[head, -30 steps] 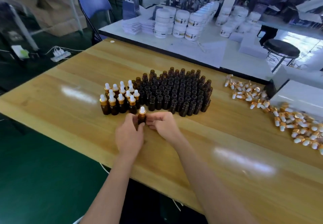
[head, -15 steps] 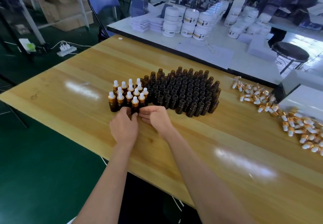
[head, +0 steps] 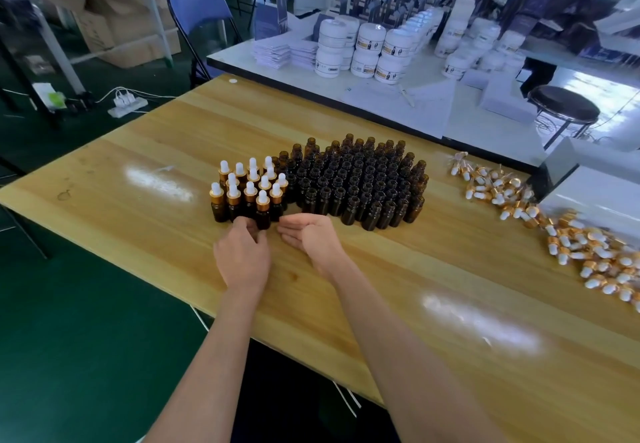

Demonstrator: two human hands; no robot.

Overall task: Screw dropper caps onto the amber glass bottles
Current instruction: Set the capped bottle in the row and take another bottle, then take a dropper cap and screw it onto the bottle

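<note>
A block of uncapped amber glass bottles (head: 360,183) stands mid-table. At its left is a cluster of capped bottles (head: 242,183) with gold collars and white bulbs. One capped bottle (head: 263,212) stands at the front of that cluster. My left hand (head: 242,255) reaches to its base, with fingertips and thumb curled around the lower part. Just right of that bottle, my right hand (head: 308,235) lies relaxed with the palm turned up, holding nothing. Loose dropper caps (head: 571,242) lie in a long pile at the right.
The wooden table (head: 381,304) has a white box (head: 595,200) at its right edge. Behind it, a white table (head: 398,103) carries white jars (head: 367,51) and papers. A blue chair (head: 197,10) and a black stool (head: 564,110) stand nearby.
The capped bottle was carried forward from in front of me and set at the front of the capped cluster. My right hand has let go of its cap and opened.
</note>
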